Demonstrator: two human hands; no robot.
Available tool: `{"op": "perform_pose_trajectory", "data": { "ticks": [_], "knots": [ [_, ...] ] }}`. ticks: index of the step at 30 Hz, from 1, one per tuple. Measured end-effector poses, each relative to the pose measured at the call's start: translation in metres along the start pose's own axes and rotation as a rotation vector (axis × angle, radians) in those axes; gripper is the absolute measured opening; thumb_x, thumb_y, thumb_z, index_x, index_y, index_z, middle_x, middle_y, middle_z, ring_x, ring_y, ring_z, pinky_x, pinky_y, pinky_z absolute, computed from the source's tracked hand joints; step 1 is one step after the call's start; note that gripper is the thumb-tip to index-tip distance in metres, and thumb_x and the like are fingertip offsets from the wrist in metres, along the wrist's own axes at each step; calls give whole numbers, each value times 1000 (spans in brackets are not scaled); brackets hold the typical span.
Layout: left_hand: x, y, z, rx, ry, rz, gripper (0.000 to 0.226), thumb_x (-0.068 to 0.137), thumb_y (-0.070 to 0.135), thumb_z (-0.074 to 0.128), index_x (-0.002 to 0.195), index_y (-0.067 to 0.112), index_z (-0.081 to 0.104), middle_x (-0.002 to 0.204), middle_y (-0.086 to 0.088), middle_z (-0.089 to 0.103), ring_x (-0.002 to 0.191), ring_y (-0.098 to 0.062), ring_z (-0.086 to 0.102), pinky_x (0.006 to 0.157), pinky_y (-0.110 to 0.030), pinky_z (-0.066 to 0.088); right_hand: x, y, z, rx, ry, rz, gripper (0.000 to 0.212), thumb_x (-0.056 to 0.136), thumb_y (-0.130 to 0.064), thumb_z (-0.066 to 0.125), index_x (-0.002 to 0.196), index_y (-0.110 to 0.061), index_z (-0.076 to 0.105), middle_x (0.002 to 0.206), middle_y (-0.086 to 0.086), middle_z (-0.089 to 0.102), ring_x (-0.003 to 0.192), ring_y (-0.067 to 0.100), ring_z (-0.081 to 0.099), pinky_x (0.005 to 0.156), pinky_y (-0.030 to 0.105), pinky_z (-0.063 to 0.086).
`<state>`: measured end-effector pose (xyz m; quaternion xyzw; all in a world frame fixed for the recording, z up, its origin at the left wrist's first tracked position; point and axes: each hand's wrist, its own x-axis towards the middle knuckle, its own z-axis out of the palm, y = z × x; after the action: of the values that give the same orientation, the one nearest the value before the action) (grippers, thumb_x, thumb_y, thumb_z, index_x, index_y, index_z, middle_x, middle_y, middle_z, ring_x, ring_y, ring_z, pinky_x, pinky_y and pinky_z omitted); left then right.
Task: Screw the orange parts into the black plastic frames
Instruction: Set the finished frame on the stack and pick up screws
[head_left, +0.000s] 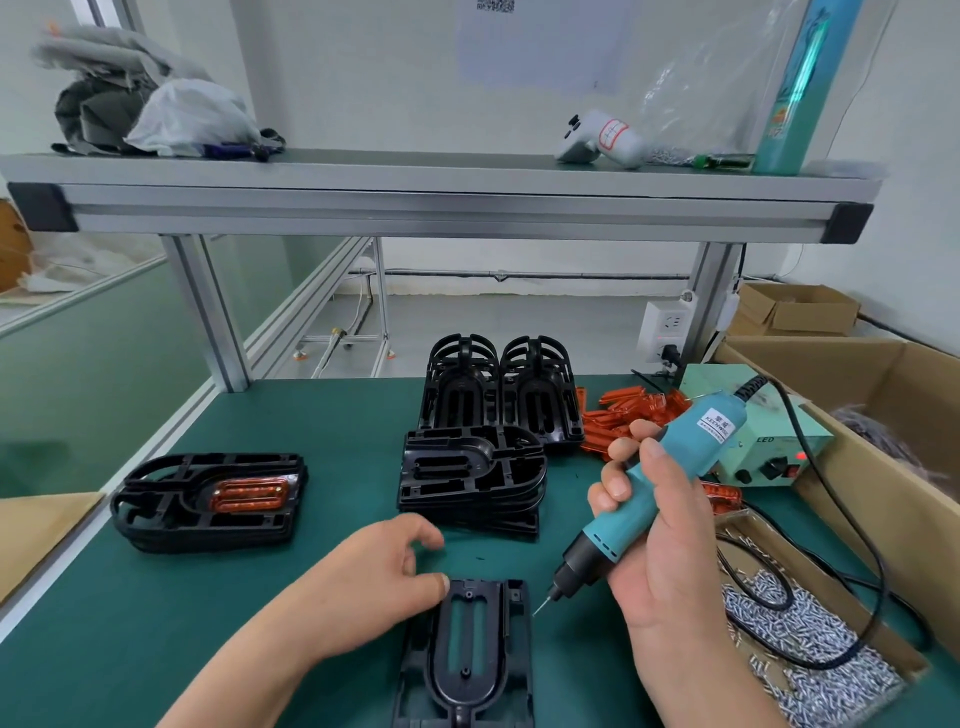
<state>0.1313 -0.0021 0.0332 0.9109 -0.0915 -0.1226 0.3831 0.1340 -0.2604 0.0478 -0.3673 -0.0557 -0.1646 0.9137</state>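
The scene is lit brightly and evenly by diffuse light from above, and no harsh shadows are cast. Only soft, faint shadows are seen on the green table (171, 597) under the left hand (363, 571) and at the foot of the stacked black frames (472, 478). Dull highlights are picked up on the glossy frames, and small glints on the screws (831, 649) at the table's right edge. The white wall is washed out, and the sheet (540, 41) pinned to it is blurred. The label on the electric screwdriver (685, 444) is rendered sharply. The shelf beam (415, 208) is bowed and its uprights are tilted by wide-angle distortion.
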Motion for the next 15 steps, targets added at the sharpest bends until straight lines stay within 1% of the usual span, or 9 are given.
{"op": "perform_pose_trajectory", "data": {
  "ticks": [2,4,5,7,9,12,14,15],
  "knots": [
    [-4,2,-3,90,90,-57,43,75,71,64,105,40,57,67,9,57,55,-3,50,55,-24,39,0,-1,0,0,2,2,18,99,-17,62,116,-15,59,93,4,62,63,12,49,58,23,47],
    [-9,3,-8,231,162,-107,54,68,85,59,92,37,59,70,9,61,60,-3,55,56,-26,42,0,-1,0,-1,5,-1,18,99,-17,63,116,-15,59,92,4,62,63,12,49,59,23,47],
    [-11,3,-11,297,170,-124,59,64,89,58,85,33,59,69,9,63,61,-4,57,57,-28,44,0,-1,0,1,7,-3,18,99,-17,63,116,-15,59,92,4,62,63,12,49,59,23,47],
    [-14,5,-12,408,122,-155,69,58,93,55,77,27,59,65,8,63,60,-6,57,57,-29,45,0,0,0,8,7,-5,18,99,-17,63,117,-14,59,92,4,62,63,12,49,59,23,47],
    [-16,9,-10,464,61,-166,73,55,94,56,76,24,59,62,8,61,57,-6,54,56,-28,42,1,0,0,9,7,-2,20,99,-17,63,117,-14,58,92,4,62,63,11,49,59,23,47],
    [-18,16,-4,479,48,-126,68,59,88,58,81,23,60,64,8,60,56,-6,51,55,-26,41,1,-1,-1,9,14,-9,20,99,-18,62,118,-14,58,92,4,62,63,11,49,58,23,47],
    [-18,21,2,494,63,-74,56,66,81,56,85,29,63,66,10,62,59,-5,55,54,-23,41,2,-1,-2,18,18,-16,15,102,-16,60,117,-15,58,93,3,62,63,11,50,59,23,47],
    [-19,24,4,503,73,-43,49,69,78,55,88,34,64,65,11,61,59,-3,55,53,-21,38,2,-1,-2,24,21,-18,14,102,-16,60,116,-15,59,93,3,63,64,11,50,59,23,47]
  ]
}}
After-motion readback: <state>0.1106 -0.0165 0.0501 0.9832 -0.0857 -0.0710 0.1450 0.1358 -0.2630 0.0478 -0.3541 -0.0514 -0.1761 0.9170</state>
